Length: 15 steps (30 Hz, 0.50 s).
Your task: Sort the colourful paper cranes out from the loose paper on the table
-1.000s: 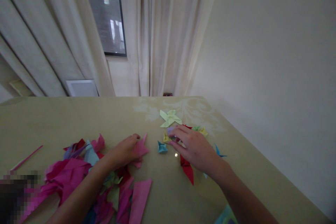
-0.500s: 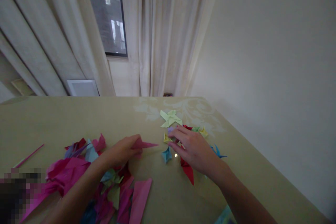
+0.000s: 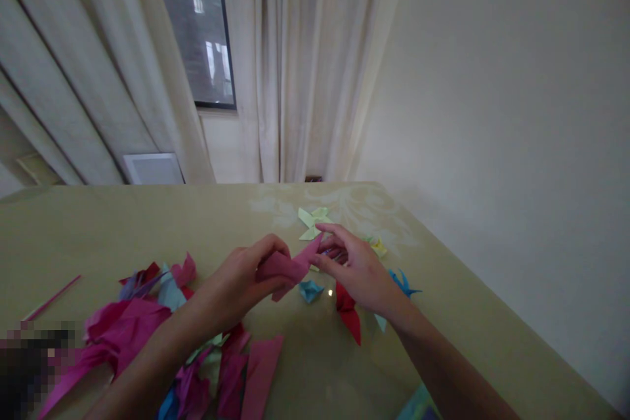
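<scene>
In my left hand (image 3: 246,269), a piece of folded pink paper (image 3: 283,270) is pinched between thumb and fingers. Its pointed end reaches up to my right hand (image 3: 347,259), between the index finger and thumb, which stand apart; whether they touch it I cannot tell. Just below the pink paper lies a small blue folded paper piece (image 3: 311,291). Under my right wrist a red folded paper piece (image 3: 348,315) shows in part. Beyond my right fingers is a pale green paper star shape (image 3: 310,220), partly covered.
Crumpled and folded papers (image 3: 128,321), mostly pink, are heaped at the left. Nearby are a thin pink stick (image 3: 54,297) and a flat pink paper (image 3: 262,367). Yellow (image 3: 378,247) and blue (image 3: 404,283) folded pieces lie at the right, near the table edge and wall (image 3: 492,111).
My left hand has moved right with the pink paper, turning its point upward. My right hand has lifted from the small folded pieces and spread its fingers around the paper's tip.
</scene>
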Tool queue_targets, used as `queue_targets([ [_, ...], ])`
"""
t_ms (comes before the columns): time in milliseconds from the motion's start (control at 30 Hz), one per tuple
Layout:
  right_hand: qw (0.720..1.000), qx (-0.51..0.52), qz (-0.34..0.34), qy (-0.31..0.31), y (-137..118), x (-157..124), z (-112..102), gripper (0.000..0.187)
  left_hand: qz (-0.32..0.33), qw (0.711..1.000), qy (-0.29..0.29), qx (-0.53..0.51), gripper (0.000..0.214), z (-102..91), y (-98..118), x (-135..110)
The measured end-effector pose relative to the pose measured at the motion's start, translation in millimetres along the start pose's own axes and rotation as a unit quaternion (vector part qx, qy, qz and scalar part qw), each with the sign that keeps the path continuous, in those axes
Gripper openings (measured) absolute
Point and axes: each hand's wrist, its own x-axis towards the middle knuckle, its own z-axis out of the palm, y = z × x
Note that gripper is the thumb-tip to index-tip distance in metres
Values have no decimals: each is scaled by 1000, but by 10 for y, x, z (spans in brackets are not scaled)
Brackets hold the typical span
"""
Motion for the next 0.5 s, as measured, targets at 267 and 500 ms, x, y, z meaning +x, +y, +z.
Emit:
queue_targets([
  [267, 985, 174, -16, -3, 7, 17, -4, 36, 30, 1000, 9, -4, 27, -92, -24, -6],
  [500, 982, 186, -24, 16, -130, 23, -221, 28, 61, 979, 196, 13, 35, -129, -20, 61],
])
